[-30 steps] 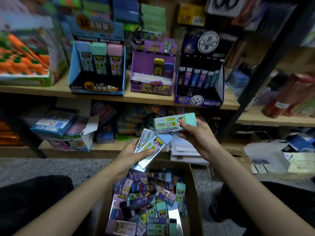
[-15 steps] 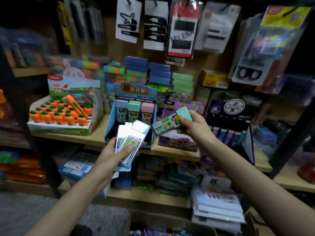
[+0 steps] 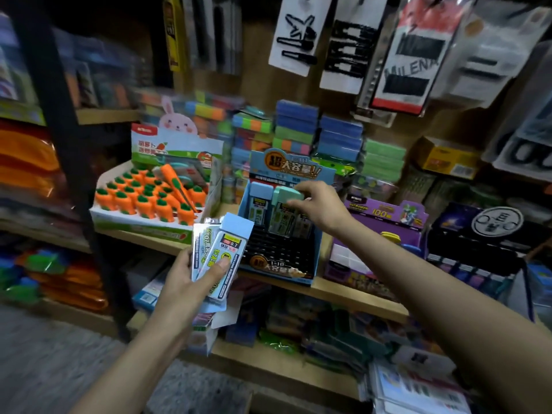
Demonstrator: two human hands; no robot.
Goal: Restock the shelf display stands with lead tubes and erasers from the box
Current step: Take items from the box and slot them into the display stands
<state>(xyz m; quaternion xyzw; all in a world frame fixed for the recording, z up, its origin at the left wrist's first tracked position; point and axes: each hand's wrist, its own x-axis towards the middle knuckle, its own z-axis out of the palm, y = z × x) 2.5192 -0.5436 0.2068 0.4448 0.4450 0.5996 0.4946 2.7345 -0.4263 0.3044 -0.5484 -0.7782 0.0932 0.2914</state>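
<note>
A blue lead tube display stand (image 3: 280, 267) stands on the middle shelf, with a few tubes upright in its back row. My right hand (image 3: 321, 206) pinches the green cap of a lead tube (image 3: 283, 195) that is upright at the stand's back row, next to a blue-capped tube (image 3: 260, 201). My left hand (image 3: 185, 282) grips a fan of blue-capped lead tubes (image 3: 222, 253) in front of the stand's left side. The box is out of view.
A carrot eraser display (image 3: 149, 201) stands left of the stand. A purple display (image 3: 385, 234) and a black display (image 3: 478, 243) stand to its right. Hair clip cards (image 3: 298, 34) hang above. Stacked stock fills the lower shelf (image 3: 298, 363). A black upright post (image 3: 68, 144) is at left.
My view rose from the box to the shelf. My right hand carried the green-capped tube forward and down into the blue stand. My left hand stayed low with its tubes.
</note>
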